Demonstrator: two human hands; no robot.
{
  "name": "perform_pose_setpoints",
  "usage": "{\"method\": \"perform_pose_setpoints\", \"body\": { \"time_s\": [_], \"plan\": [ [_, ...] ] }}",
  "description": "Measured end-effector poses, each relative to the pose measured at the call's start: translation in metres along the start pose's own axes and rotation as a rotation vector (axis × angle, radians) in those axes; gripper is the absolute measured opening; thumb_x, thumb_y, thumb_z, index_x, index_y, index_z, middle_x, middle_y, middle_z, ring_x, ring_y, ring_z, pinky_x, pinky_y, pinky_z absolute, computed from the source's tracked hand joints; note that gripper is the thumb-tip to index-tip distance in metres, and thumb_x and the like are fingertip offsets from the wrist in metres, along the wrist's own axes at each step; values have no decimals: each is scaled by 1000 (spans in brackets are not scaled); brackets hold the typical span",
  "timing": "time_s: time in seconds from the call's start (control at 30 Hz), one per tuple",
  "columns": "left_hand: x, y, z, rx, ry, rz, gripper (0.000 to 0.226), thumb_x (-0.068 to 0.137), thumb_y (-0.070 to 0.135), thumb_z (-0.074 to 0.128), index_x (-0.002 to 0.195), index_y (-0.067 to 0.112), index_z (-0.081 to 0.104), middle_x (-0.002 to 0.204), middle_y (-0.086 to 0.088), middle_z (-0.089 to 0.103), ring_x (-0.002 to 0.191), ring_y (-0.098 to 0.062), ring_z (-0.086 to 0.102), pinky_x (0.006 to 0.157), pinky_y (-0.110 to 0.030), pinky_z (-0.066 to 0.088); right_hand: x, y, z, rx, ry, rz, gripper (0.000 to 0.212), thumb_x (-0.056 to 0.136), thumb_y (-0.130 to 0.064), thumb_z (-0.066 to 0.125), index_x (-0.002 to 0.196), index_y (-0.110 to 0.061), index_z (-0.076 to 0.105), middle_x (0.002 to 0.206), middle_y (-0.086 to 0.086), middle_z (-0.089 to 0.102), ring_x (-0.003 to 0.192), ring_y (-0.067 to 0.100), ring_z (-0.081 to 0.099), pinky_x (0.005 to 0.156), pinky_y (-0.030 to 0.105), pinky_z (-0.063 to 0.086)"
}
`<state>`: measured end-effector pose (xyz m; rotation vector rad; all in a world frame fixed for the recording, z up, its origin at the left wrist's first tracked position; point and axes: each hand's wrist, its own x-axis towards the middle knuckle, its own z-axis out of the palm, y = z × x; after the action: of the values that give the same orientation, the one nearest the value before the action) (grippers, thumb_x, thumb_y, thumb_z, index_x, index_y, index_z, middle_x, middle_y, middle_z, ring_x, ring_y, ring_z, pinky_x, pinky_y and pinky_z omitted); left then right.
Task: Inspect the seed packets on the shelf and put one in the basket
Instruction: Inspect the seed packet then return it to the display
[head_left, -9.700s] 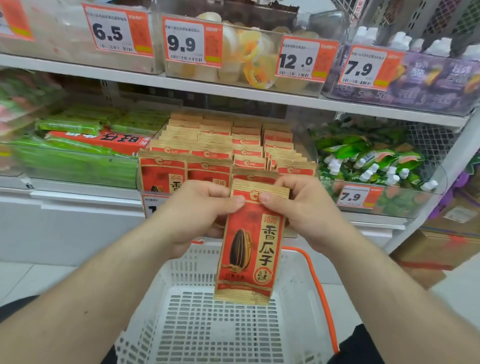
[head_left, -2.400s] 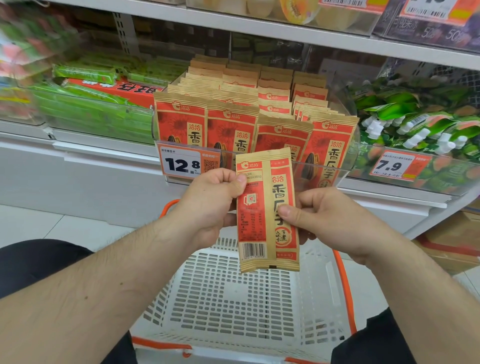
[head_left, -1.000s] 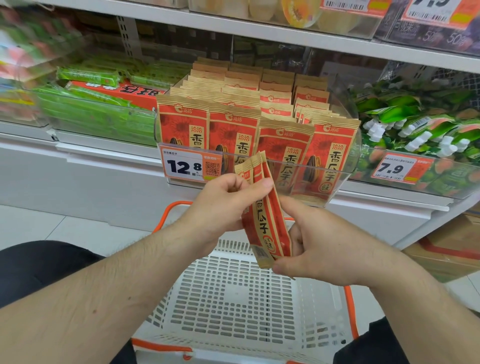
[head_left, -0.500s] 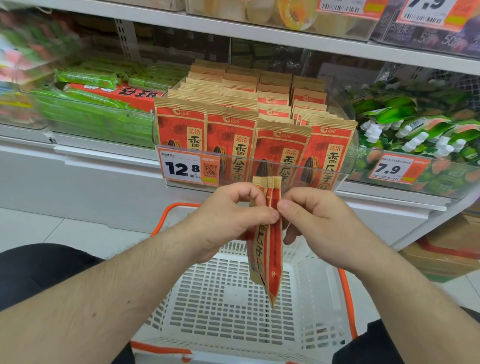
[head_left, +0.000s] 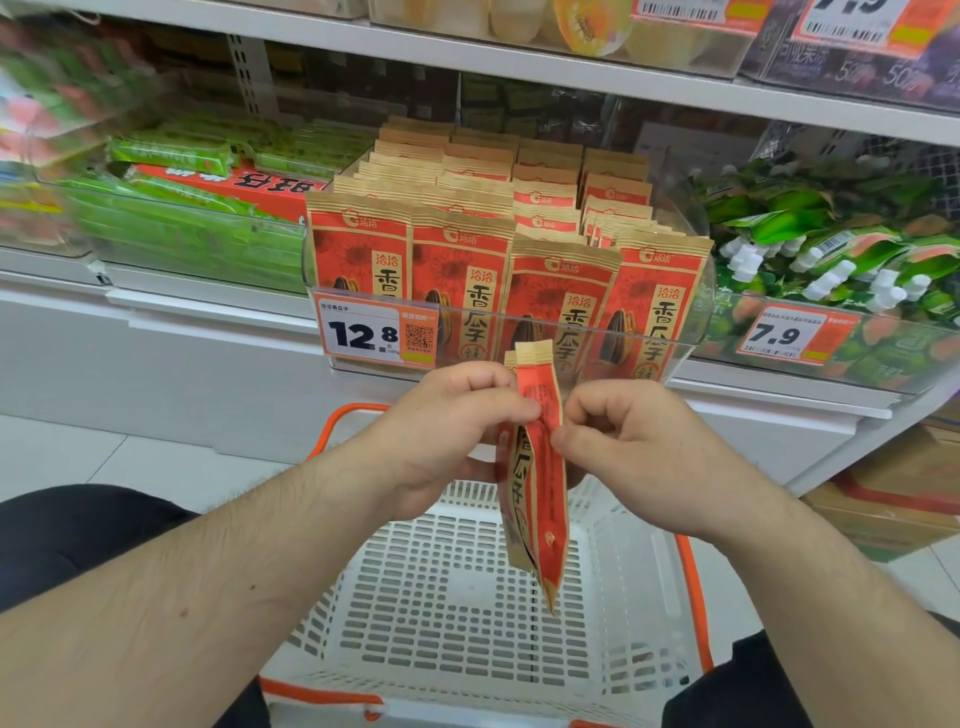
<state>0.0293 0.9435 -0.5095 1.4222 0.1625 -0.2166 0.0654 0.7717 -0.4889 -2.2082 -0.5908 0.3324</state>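
Shelf bin (head_left: 691, 332) behind; hands (head_left: 540, 441) pinch seed packet (head_left: 537, 499) above basket (head_left: 457, 597).

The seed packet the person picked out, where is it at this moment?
In the head view the seed packet hangs edge-on at centre, pinched between the left hand and right hand, above the white basket and in front of the shelf's packets.

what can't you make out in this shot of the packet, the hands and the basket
Head view, all of it:
- Packet: turned edge-on, so its printed faces barely show; whether it is one packet or two cannot be told.
- Left hand and right hand: the fingertips behind the packet are hidden.
- Basket: near rim cut off by the arms and the bottom edge.
- Small print on the 12.8 tag: too small.
- Green packs at left: blurred.
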Motion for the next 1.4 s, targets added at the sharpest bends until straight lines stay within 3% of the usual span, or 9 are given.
{"method": "perform_pose_setpoints", "body": {
  "time_s": [0.13, 0.3, 0.43, 0.7, 0.77, 0.83, 0.93, 1.17, 1.4],
  "plan": [
    [0, 1, -1, -15, 10, 1, 22, 91, 7, 61, 71, 15, 57, 80, -9, 65, 79, -24, 61, 89, -56, 52, -2, -1, -1, -87, -53, -13, 29, 94, -24, 58, 68, -11, 63, 73, 2, 72, 74, 25, 70, 74, 53, 57],
    [2, 0, -1, -37, 8, 7, 27, 92, 6, 60, 67, 17, 58, 77, -8, 65, 77, -23, 61, 78, -49, 53, -2, -1, -4, -99, -77, -30, 24, 91, -21, 63, 69, -11, 65, 72, 6, 71, 74, 29, 69, 72, 53, 57],
    [1, 2, -1, -92, 19, 15, 6, 93, 6, 57, 91, 9, 61, 69, -4, 64, 68, -20, 62, 75, -46, 54, -6, -3, -6, -142, -142, -32, 20, 82, -15, 72, 64, -12, 67, 65, 9, 67, 66, 30, 63, 65, 48, 56],
    [5, 0, -4, -108, 43, 37, 13, 92, 6, 58, 80, 12, 59, 75, -8, 63, 76, -25, 60, 77, -47, 53, -4, -2, -4, -187, -132, -74, 21, 84, -12, 69, 63, -8, 68, 65, 14, 66, 63, 32, 61, 61, 49, 54],
    [5, 1, -3, -134, 36, 46, 6, 93, 7, 57, 96, 7, 62, 74, -7, 62, 71, -23, 60, 73, -44, 54, -5, -3, -6, -194, -175, -58, 21, 80, -15, 73, 61, -9, 69, 61, 11, 66, 60, 27, 62, 61, 48, 55],
    [5, 2, -3, -172, 36, 51, 16, 94, 8, 55, 108, 9, 62, 77, -8, 61, 72, -23, 59, 70, -43, 54, -7, -6, -7, -209, -273, -36, 22, 76, -27, 76, 60, -13, 71, 61, 7, 68, 64, 29, 66, 64, 50, 56],
    [5, 5, -3, -224, 41, 57, 16, 95, 9, 53, 108, 9, 61, 87, -12, 58, 80, -28, 56, 66, -41, 54, -10, -7, -6, -183, -382, -31, 34, 65, -48, 67, 66, -15, 76, 68, 8, 72, 70, 37, 67, 68, 54, 58],
    [4, 6, -5, -262, 25, 56, 15, 94, 10, 53, 106, 10, 62, 84, -9, 59, 78, -27, 57, 63, -40, 56, -7, 0, -7, -119, -412, -72, 24, 71, -28, 62, 71, -8, 75, 72, 16, 72, 75, 44, 66, 72, 59, 56],
    [5, 5, -6, -274, 25, 50, 18, 92, 10, 56, 110, 10, 61, 89, -12, 60, 81, -28, 58, 63, -41, 58, -6, 2, -7, -101, -381, -119, 33, 66, -42, 66, 67, -10, 73, 69, 14, 70, 71, 41, 66, 70, 58, 56]
  ]
}}
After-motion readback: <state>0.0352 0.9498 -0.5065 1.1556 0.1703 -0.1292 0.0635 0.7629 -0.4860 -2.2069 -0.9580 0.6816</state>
